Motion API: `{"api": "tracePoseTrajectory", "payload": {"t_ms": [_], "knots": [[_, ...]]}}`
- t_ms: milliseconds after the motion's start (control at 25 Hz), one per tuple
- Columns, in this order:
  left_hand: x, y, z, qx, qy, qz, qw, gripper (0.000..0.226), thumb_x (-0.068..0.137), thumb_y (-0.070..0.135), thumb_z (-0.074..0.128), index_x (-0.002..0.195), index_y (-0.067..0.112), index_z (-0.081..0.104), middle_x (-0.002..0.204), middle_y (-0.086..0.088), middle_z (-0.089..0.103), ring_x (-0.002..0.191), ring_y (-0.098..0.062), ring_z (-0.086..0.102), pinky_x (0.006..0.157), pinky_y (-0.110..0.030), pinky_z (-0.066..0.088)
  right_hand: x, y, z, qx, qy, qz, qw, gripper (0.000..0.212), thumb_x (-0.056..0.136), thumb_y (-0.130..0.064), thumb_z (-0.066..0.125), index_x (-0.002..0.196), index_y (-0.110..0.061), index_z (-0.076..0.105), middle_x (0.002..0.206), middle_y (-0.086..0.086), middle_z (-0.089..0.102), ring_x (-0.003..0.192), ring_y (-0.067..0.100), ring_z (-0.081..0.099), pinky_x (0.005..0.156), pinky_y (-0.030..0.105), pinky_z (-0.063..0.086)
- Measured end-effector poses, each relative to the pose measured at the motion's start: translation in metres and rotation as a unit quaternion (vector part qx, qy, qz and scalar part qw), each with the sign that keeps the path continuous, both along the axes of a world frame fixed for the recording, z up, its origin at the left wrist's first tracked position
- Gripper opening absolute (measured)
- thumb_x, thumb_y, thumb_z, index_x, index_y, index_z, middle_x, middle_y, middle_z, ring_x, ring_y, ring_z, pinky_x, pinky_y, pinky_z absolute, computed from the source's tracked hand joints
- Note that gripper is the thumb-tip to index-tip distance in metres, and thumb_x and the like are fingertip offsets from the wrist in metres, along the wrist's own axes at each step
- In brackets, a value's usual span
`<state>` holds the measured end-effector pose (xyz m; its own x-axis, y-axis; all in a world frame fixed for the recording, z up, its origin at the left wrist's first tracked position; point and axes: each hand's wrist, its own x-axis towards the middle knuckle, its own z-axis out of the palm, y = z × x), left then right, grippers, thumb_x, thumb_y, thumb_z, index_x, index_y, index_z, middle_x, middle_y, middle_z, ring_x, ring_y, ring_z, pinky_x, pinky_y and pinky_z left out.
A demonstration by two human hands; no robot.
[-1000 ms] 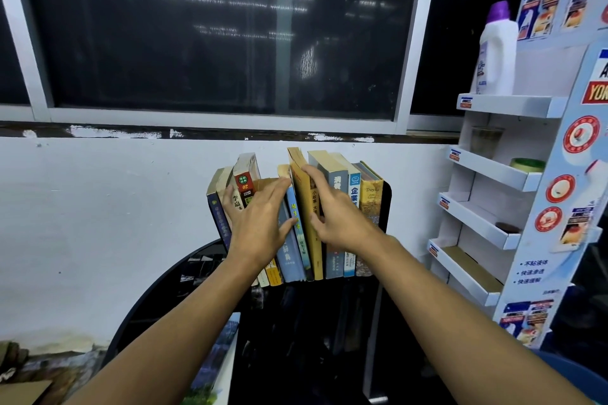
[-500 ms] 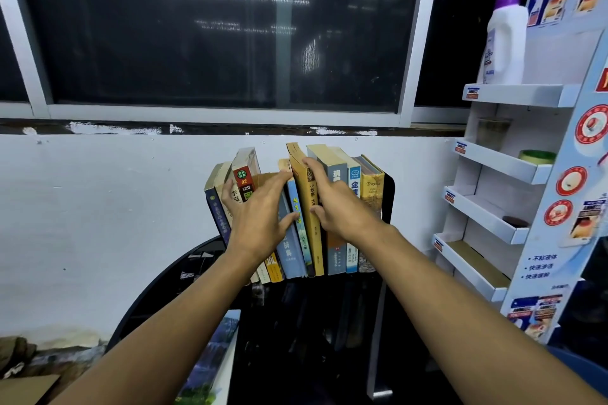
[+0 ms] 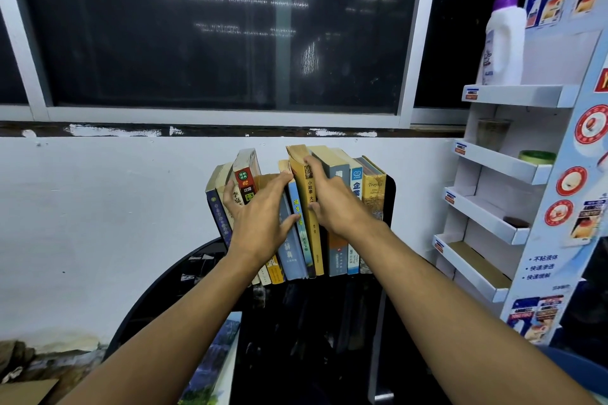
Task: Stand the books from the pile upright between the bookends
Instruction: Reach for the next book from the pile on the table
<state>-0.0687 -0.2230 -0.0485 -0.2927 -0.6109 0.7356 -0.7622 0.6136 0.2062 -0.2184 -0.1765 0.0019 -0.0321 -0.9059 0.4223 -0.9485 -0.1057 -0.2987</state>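
The left hand (image 3: 260, 217) lies spread, palm flat against the spines of the leaning books on the left of the row (image 3: 296, 214). The right hand (image 3: 332, 204) pinches a tall yellow book (image 3: 311, 240) near the middle, fingers over its top edge and thumb on the spine. That book stands nearly upright; those to its left tilt leftward, those to its right stand straight against a black bookend (image 3: 390, 200). The spines are blue, yellow, grey and red, with printed characters. The row stands at the far edge of a dark glossy bench (image 3: 296, 339), against a white wall (image 3: 98, 207) under a dark window (image 3: 197, 26). A white display shelf (image 3: 513, 95) to the right carries a white bottle (image 3: 505, 43).
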Motion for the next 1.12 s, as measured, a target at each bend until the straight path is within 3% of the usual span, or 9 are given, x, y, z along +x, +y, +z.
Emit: {"api": "tracePoseTrajectory", "payload": {"t_ms": [160,480,720,840,1000,1120], "knots": [[0.000,0.003,0.000,-0.003,0.004,-0.004,1.000,0.073,0.090,0.044,0.070,0.152,0.033,0.033,0.151,0.013,0.049,0.139,-0.008,0.048,0.117,-0.053,-0.014,-0.001,-0.002,-0.002,-0.003,-0.013,-0.002,1.000,0.093,0.093,-0.003,0.065,0.154,-0.035,0.003,0.085,0.004,0.061,0.074,0.019,0.065,0.073,0.043,0.061],[-0.002,-0.002,-0.004,-0.007,-0.004,0.005,1.000,0.076,0.089,0.044,0.072,0.153,0.035,0.031,0.153,0.013,0.047,0.141,-0.005,0.044,0.113,-0.046,-0.025,-0.006,-0.010,-0.006,-0.010,-0.037,0.025,0.999,0.096,0.092,-0.005,0.067,0.151,-0.046,0.003,0.082,0.005,0.063,0.072,0.019,0.066,0.071,0.044,0.061],[0.006,0.004,0.004,0.031,-0.005,-0.029,0.999,0.074,0.093,0.036,0.069,0.155,0.034,0.030,0.159,0.012,0.039,0.143,-0.008,0.042,0.117,-0.050,-0.019,-0.009,0.000,-0.009,0.014,-0.093,0.068,0.993,0.101,0.096,-0.007,0.064,0.151,-0.056,-0.005,0.091,0.002,0.065,0.082,0.016,0.068,0.081,0.045,0.060],[0.019,0.015,0.007,0.036,0.015,-0.068,0.997,0.068,0.093,0.029,0.067,0.153,0.030,0.036,0.155,0.012,0.043,0.143,-0.006,0.039,0.124,-0.050,-0.005,-0.007,0.016,-0.019,0.023,-0.113,0.067,0.991,0.106,0.095,-0.015,0.067,0.151,-0.055,-0.013,0.100,0.012,0.067,0.096,0.026,0.069,0.088,0.049,0.058],[0.048,0.031,0.012,0.046,0.054,-0.142,0.987,0.054,0.092,0.024,0.069,0.142,0.029,0.050,0.145,0.011,0.052,0.134,-0.009,0.047,0.114,-0.041,0.039,-0.002,0.049,-0.028,-0.018,-0.080,0.040,0.996,0.084,0.094,-0.031,0.068,0.155,-0.043,0.012,0.113,0.012,0.066,0.103,0.028,0.067,0.089,0.051,0.057],[0.074,0.048,0.009,0.088,0.042,-0.143,0.985,0.046,0.092,0.025,0.071,0.136,0.027,0.058,0.139,0.009,0.057,0.129,-0.011,0.052,0.108,-0.038,0.046,0.013,0.075,-0.040,-0.012,-0.054,0.063,0.997,0.067,0.095,-0.039,0.066,0.151,-0.035,0.029,0.134,0.003,0.060,0.118,0.020,0.061,0.097,0.048,0.054]]}}
